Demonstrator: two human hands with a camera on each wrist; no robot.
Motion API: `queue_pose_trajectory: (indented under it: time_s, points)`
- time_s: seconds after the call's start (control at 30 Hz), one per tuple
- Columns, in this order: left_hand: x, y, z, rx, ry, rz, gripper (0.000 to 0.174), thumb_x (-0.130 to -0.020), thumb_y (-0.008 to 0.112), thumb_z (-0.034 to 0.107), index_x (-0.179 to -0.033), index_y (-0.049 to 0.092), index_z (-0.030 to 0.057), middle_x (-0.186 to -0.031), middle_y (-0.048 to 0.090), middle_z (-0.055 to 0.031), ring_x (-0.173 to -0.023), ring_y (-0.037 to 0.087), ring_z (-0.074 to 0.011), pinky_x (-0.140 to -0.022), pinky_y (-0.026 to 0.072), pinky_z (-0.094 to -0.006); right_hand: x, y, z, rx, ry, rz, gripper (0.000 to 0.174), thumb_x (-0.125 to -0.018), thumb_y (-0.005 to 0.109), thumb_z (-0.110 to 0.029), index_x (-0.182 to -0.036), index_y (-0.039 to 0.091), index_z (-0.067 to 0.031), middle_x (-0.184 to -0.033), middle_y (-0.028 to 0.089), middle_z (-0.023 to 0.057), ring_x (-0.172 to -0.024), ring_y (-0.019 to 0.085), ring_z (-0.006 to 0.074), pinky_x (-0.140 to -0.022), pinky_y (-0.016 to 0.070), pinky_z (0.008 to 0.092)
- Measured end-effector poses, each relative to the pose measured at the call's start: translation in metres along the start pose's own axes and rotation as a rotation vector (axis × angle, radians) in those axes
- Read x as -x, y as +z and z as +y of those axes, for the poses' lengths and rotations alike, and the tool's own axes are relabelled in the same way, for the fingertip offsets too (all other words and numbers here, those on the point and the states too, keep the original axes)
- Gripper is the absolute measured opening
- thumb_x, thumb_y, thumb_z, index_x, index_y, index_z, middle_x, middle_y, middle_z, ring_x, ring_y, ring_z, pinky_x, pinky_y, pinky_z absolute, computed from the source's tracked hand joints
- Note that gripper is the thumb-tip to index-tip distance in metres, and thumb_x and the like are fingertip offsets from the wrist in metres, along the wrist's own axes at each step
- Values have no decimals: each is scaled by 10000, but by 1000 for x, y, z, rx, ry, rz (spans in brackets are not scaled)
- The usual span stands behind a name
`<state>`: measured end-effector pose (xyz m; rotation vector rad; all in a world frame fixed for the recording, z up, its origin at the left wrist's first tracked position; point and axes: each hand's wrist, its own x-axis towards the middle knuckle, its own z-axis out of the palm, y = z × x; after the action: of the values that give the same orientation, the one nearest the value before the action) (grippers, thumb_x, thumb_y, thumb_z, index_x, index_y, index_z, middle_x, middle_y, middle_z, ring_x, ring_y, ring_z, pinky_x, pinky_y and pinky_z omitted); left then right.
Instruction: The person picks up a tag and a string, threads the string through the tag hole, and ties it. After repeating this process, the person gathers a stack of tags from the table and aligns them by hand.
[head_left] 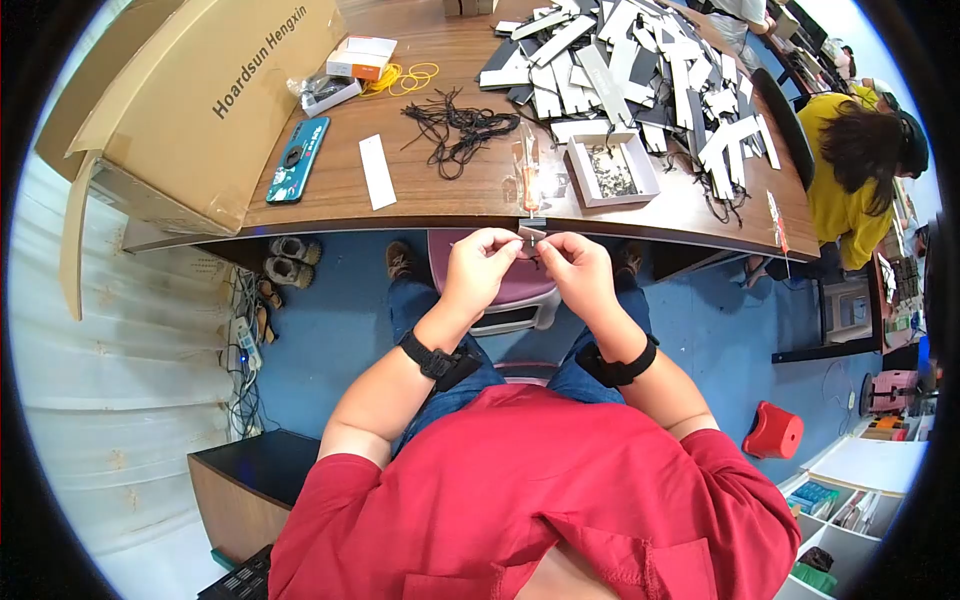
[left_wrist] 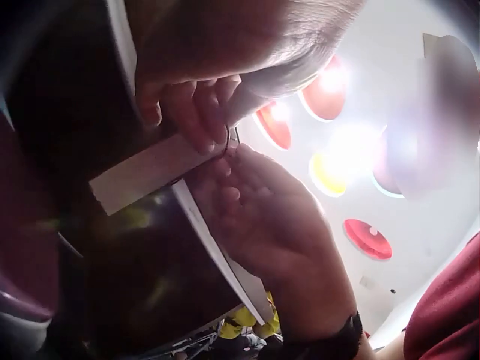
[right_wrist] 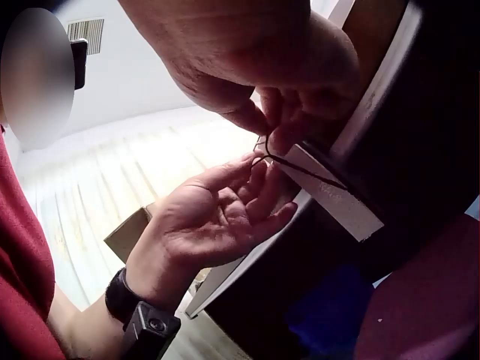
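At the table's front edge, the left hand [head_left: 482,268] and right hand [head_left: 578,272] meet, fingertips almost touching. Between them runs a thin black cord [right_wrist: 279,158], pinched by each hand's thumb and finger. A narrow pale strip tag [right_wrist: 334,196] hangs by the cord below the fingers; the left wrist view shows the same strip [left_wrist: 139,174] beside both hands. In the head view a small dark piece [head_left: 532,224] lies at the table edge just beyond the fingertips.
On the table [head_left: 430,205] are a white card [head_left: 377,172], a teal phone [head_left: 298,160], black cords [head_left: 462,128], an open box of small parts [head_left: 640,168], a pile of white and black strips [head_left: 600,75] and a large carton [head_left: 225,110]. A person in yellow [head_left: 835,150] sits right.
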<state>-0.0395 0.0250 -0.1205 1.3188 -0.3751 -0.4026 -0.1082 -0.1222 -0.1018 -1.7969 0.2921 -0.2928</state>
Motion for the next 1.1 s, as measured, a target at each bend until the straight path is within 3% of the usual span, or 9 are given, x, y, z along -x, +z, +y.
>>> queue_pose_trajectory:
  time_s: [0.13,0.33,0.53,0.63,0.7,0.77,0.8,0.9,1.1]
  points:
    - [2,0,-6,155,-141,35,114,-887,620,55,-962,639,-28,-814,654,-65,-663,582,-102,-644,482,-230,1,2,21,-222,126,-98,139,-894,621,-126,-891,671,4,-720,649,19,-637,559,58,-574,455,216]
    - [8,4,-7,164,-184,-22,110,-882,642,75,-944,659,-15,-753,619,-31,-510,424,-38,-485,356,-196,12,2,30,-344,165,-170,151,-926,590,-134,-943,659,-1,-773,649,18,-656,551,62,-596,447,206]
    - [6,9,-18,101,-83,-30,103,-880,647,77,-928,670,-11,-753,621,-6,-619,516,-50,-550,406,-197,9,2,38,-424,300,-314,114,-906,610,-107,-921,654,-3,-779,642,19,-657,548,62,-585,444,212]
    - [5,5,-16,-316,192,-17,103,-886,641,78,-924,664,-15,-758,614,11,-685,536,-56,-597,420,-197,7,4,33,-220,110,-108,86,-874,628,-76,-914,647,-2,-768,637,19,-653,553,69,-586,453,224]
    - [8,4,-19,-231,88,-21,101,-889,638,80,-920,662,-12,-763,606,19,-692,522,-50,-603,413,-195,6,-1,16,122,-222,177,110,-809,655,-16,-917,641,-11,-769,619,52,-631,571,107,-585,471,251]
    - [9,4,-22,-184,51,-20,98,-890,637,81,-918,662,-9,-766,600,26,-694,508,-44,-602,406,-194,2,-6,-10,238,-463,262,128,-785,656,8,-906,649,-32,-812,614,68,-631,576,141,-574,470,253]
    - [9,5,-23,-180,68,-17,96,-890,638,80,-918,662,-8,-766,597,29,-693,501,-41,-599,402,-194,2,-7,-23,283,-473,247,156,-755,676,3,-898,656,-58,-858,626,70,-655,595,195,-587,479,282]
    - [9,5,-28,-109,13,-16,95,-891,639,83,-922,662,-4,-771,596,34,-693,490,-34,-600,395,-192,-8,-8,-16,524,-770,255,198,-725,702,-15,-907,661,-80,-866,636,62,-681,609,237,-612,487,313]
    - [12,4,-24,-106,26,-10,93,-889,640,79,-928,662,-3,-792,601,32,-699,487,-33,-614,401,-193,-7,2,-7,447,-652,248,177,-703,720,-24,-855,648,-80,-862,636,70,-716,615,269,-639,489,344]
